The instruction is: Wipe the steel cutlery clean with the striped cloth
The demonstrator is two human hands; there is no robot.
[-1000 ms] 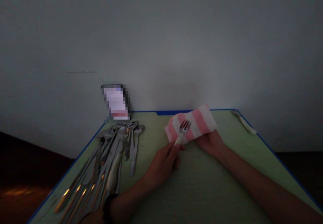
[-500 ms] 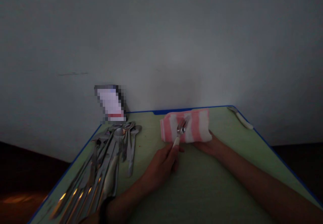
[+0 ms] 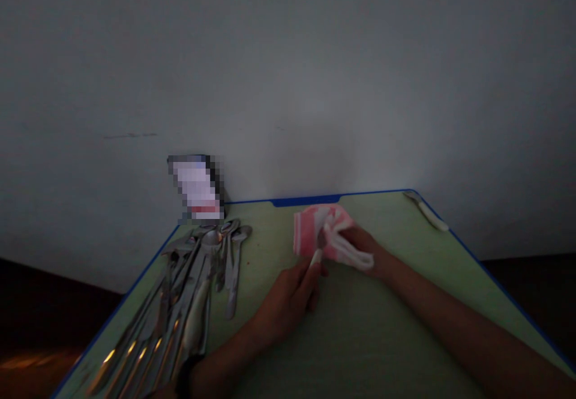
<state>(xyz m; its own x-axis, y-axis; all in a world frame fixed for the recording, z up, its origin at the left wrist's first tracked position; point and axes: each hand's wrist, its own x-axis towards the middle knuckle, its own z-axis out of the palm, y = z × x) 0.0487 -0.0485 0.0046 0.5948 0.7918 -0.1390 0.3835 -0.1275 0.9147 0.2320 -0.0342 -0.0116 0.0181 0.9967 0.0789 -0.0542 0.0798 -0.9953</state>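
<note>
A fork (image 3: 317, 255) with a white handle is gripped near its handle by my left hand (image 3: 293, 291). Its metal head lies against a pink and white striped cloth (image 3: 308, 231), and the tines are covered by a fold. My right hand (image 3: 362, 244) is closed on the cloth from the right side, folding it over the fork's head; its fingers are partly hidden in the fabric. Both hands are above the middle of the green table.
Several spoons, forks and knives (image 3: 191, 291) lie heaped on the left of the green table (image 3: 382, 339). Behind them a phone (image 3: 198, 189) leans on the wall. Another white-handled utensil (image 3: 429, 212) rests at the far right corner, by the blue edge.
My right hand has come from beneath the cloth to its right side and folded it over the fork's head. The cloth was spread flat under the fork before. My left hand has barely moved.
</note>
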